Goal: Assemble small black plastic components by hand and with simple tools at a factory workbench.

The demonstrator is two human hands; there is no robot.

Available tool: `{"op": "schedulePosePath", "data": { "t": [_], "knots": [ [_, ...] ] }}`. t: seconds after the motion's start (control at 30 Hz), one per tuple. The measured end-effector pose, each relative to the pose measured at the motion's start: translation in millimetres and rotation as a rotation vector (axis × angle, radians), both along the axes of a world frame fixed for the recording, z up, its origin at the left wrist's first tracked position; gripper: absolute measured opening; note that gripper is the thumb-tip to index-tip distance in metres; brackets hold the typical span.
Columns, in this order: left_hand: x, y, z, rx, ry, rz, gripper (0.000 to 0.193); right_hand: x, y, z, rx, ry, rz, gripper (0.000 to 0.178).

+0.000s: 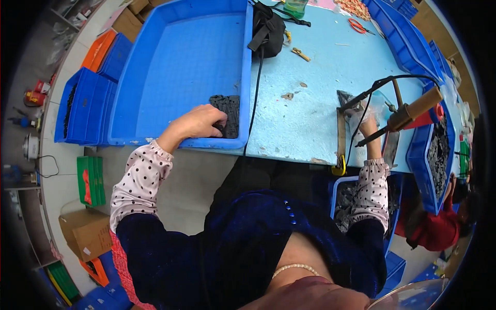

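Note:
My left hand (199, 124) reaches over the near rim of a large blue tray (175, 62). Its curled fingers press onto dark, flat plastic parts (227, 113) stacked in the near right corner. On the light blue table, my right hand (368, 126) lies behind a metal stand with a wooden-handled tool (413, 111), which resembles a soldering iron. Clear plastic film (371, 109) covers or lies against the right fingers, so their grip is hidden. A dark piece (343, 97) sits just beyond that hand.
A black bag (268, 33) with a cord lies beside the tray. Red-handled scissors (357, 26) lie farther back. Blue bins of black parts stand at right, including a long bin (431, 160); another bin (349, 199) sits below the table edge. A person in red (436, 227) is at lower right.

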State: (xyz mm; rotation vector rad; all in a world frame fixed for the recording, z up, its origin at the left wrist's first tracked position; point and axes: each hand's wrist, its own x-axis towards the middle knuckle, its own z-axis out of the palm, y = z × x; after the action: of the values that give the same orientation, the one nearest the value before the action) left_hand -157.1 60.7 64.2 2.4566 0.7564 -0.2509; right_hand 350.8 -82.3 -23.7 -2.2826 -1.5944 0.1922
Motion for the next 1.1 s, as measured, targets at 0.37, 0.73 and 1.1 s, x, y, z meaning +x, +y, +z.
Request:
{"op": "schedulePosePath", "data": {
  "t": [0.37,0.73,1.1],
  "knots": [
    [15.1,-8.8,24.7,0.034,-0.478,0.252,0.017,2.0,-0.1,-16.7,0.352,0.080,0.219,0.019],
    [3.7,-4.5,10.3,-0.011,-0.364,-0.100,0.024,6.5,-34.4,-22.0,0.440,0.452,-0.092,0.009],
    [7.9,-6.5,7.2,-0.201,-0.247,0.103,0.041,-34.7,-71.4,20.8,0.652,1.287,-0.035,0.013]
  ]
}}
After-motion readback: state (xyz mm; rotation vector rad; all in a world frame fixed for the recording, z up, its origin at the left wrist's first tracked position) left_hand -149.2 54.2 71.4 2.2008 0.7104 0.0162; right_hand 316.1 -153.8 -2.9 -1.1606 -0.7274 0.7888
